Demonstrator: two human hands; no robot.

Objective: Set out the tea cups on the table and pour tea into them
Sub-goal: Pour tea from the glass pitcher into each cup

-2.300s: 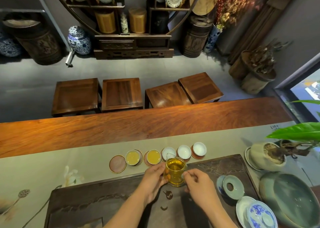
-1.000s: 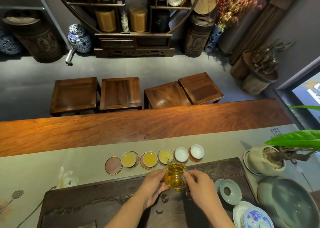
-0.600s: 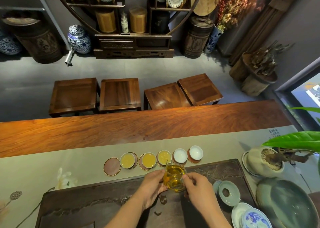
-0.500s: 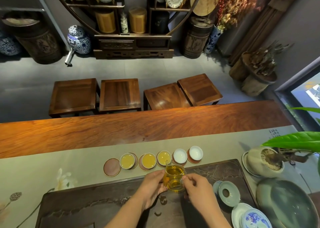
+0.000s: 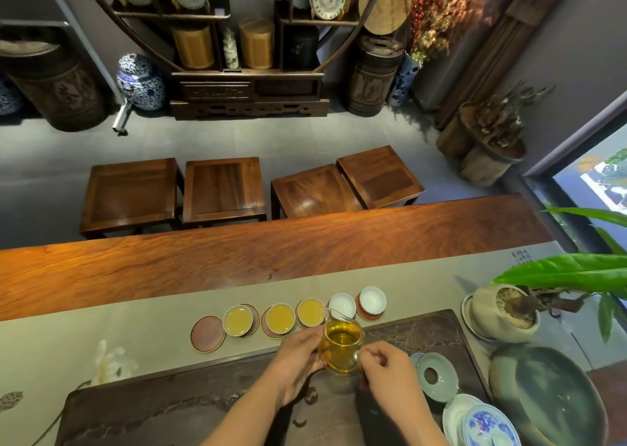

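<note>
With the pitcher (image 5: 342, 346) clasped between left hand (image 5: 296, 359) and right hand (image 5: 390, 372), its spout should be tipped slowly over the empty cup (image 5: 342, 306) at frame centre.

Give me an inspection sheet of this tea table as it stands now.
Surface: wooden table with grey runner; dark tea tray near the person.
Job's things: five cups in a row; three hold tea, two are empty; one bare coaster; glass pitcher part full.
Clutter: celadon lid, blue-patterned dishes, potted plant, large bowl.
Grippers: left hand and right hand both hold the pitcher.
Cables: nothing seen.
Surroundings: four stools, display shelf.
</note>
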